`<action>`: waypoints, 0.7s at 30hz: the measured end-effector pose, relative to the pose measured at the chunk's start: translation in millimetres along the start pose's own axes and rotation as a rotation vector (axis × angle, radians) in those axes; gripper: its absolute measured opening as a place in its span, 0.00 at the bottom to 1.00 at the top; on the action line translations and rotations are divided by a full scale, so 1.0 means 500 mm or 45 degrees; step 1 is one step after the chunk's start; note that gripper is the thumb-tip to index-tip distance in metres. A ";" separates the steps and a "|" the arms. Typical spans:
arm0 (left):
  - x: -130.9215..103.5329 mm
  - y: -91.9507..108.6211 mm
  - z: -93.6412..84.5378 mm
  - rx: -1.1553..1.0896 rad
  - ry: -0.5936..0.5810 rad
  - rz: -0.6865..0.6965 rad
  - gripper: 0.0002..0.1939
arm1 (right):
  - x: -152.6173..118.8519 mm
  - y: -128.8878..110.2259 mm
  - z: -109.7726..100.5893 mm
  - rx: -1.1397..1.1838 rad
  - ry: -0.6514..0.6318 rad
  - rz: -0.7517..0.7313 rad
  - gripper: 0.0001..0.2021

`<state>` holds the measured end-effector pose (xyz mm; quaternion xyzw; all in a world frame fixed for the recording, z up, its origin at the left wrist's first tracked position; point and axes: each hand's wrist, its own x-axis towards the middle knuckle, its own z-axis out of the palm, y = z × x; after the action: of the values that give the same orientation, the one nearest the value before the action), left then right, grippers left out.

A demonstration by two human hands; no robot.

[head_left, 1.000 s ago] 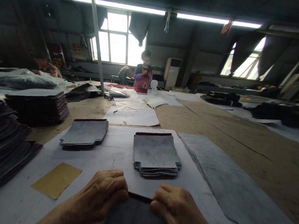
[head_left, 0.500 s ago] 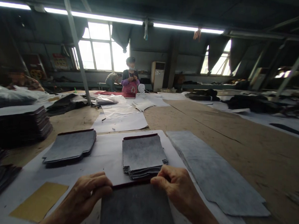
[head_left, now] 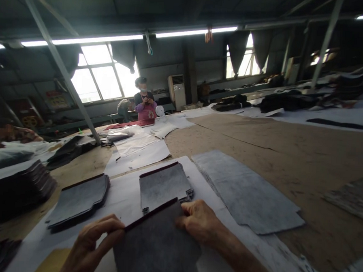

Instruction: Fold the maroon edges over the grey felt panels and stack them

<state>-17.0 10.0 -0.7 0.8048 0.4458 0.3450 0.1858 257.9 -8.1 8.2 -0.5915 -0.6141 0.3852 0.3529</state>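
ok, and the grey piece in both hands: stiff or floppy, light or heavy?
Probably light: the grey piece looks like a thin sheet. Its dark-red edge likely resists bending, as it runs fairly straight between the left hand and right hand.

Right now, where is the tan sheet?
In the head view, the tan sheet lies on the white sheet at the bottom left, beside the person's left hand and cut off by the picture's edge.
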 end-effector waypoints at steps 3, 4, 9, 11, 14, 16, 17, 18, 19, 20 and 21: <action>0.023 0.019 -0.005 -0.172 -0.078 -0.168 0.17 | 0.003 -0.002 -0.004 0.035 0.066 0.004 0.06; 0.035 0.023 -0.008 -0.195 -0.119 -0.215 0.18 | 0.004 -0.006 -0.007 0.040 0.085 0.004 0.07; 0.129 0.038 -0.039 -0.097 -0.154 -0.286 0.19 | 0.022 -0.050 -0.039 -0.020 0.178 -0.014 0.11; 0.177 0.037 -0.045 -0.025 -0.089 -0.252 0.20 | 0.050 -0.067 -0.054 -0.098 0.255 -0.013 0.11; 0.247 0.024 -0.035 0.081 -0.014 -0.220 0.19 | 0.112 -0.074 -0.065 -0.291 0.400 0.029 0.11; 0.282 0.009 -0.016 0.161 0.014 -0.218 0.17 | 0.150 -0.064 -0.062 -0.436 0.459 0.064 0.10; 0.295 0.001 -0.004 0.207 0.028 -0.215 0.16 | 0.166 -0.056 -0.059 -0.500 0.472 0.077 0.10; 0.304 -0.007 0.008 0.250 0.044 -0.210 0.15 | 0.178 -0.048 -0.055 -0.556 0.478 0.084 0.10; 0.309 -0.013 0.020 0.288 0.064 -0.204 0.14 | 0.188 -0.040 -0.050 -0.604 0.478 0.088 0.11; 0.312 -0.019 0.031 0.323 0.087 -0.195 0.13 | 0.194 -0.033 -0.046 -0.643 0.473 0.088 0.11; 0.312 -0.024 0.041 0.355 0.112 -0.187 0.13 | 0.199 -0.028 -0.042 -0.675 0.466 0.088 0.12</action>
<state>47.4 148.3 38.5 0.7720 0.5549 0.3003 0.0774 265.2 92.1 27.9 -0.7428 -0.5990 0.1108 0.2778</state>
